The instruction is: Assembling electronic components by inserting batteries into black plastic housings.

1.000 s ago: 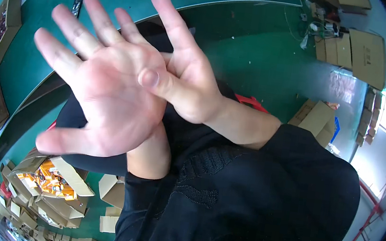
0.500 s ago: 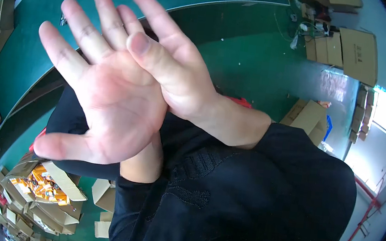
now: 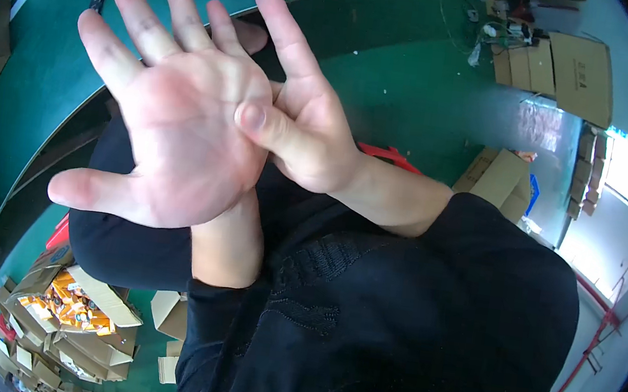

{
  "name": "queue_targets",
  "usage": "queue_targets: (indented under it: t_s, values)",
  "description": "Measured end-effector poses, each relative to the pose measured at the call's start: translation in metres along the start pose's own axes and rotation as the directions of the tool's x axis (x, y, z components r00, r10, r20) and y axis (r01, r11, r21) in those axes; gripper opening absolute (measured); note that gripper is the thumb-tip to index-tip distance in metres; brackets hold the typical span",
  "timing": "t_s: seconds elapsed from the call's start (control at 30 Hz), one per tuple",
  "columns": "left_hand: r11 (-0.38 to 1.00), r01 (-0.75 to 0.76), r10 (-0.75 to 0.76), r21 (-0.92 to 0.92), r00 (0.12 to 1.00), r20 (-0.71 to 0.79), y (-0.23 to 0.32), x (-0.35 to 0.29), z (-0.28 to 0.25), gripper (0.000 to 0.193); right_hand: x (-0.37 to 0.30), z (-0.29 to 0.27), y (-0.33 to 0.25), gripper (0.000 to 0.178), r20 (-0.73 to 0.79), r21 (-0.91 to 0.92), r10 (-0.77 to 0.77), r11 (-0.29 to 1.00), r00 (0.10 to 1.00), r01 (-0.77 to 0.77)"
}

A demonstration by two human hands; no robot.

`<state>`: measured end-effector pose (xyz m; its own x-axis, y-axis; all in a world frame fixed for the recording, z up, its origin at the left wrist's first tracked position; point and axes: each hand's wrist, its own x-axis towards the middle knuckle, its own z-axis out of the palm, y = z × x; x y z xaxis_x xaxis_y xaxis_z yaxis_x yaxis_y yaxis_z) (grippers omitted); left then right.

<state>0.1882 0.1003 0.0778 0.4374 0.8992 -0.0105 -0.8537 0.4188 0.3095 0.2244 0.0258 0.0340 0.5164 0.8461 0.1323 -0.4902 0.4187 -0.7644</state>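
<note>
Hands up in front of your face, both empty. Left hand point(image 3: 180, 140) is spread flat, palm toward you, fingers fanned wide. Right hand point(image 3: 306, 128) sits just behind it, also open, its thumb pressing on the left palm. Neither grips anything. Green bench point(image 3: 40, 61) lies beyond them on the far left, untouched. Open box of orange packs point(image 3: 69, 307) sits near left, and flat cardboard boxes point(image 3: 572, 71) far right, well apart from you. My read: no handling has begun and everything is left to do.
</note>
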Motion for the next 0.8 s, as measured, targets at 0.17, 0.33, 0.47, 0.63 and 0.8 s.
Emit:
queue_targets:
  t_s: [0.17, 0.33, 0.47, 0.63, 0.8]
  values:
    - [0.904, 0.004, -0.011, -0.427, 1.0, -0.013, -0.032, -0.017, -0.002, 0.125, 0.021, -0.023, -0.021, 0.083, -0.159, -0.042, 0.186, 0.98, 0.97, -0.195]
    - [0.948, 0.043, -0.044, -0.315, 0.999, 0.005, -0.056, -0.024, -0.02, 0.12, 0.027, -0.034, -0.032, 0.081, -0.241, 0.134, 0.378, 0.925, 0.894, -0.356]
    - [0.981, 0.161, -0.159, 0.111, 0.987, -0.025, -0.064, -0.019, -0.012, 0.115, 0.017, -0.048, -0.031, 0.081, -0.289, 0.054, 0.269, 0.963, 0.919, -0.265]
    - [0.903, 0.36, -0.408, -0.234, 0.888, -0.21, -0.049, -0.005, 0.014, 0.111, -0.01, -0.043, -0.019, 0.083, -0.292, -0.202, -0.056, 0.979, 0.955, -0.004]
    - [0.887, 0.415, -0.454, -0.2, 0.862, -0.225, -0.054, 0.0, 0.003, 0.11, -0.029, -0.047, -0.02, 0.083, -0.227, -0.072, 0.011, 0.997, 0.974, -0.028]
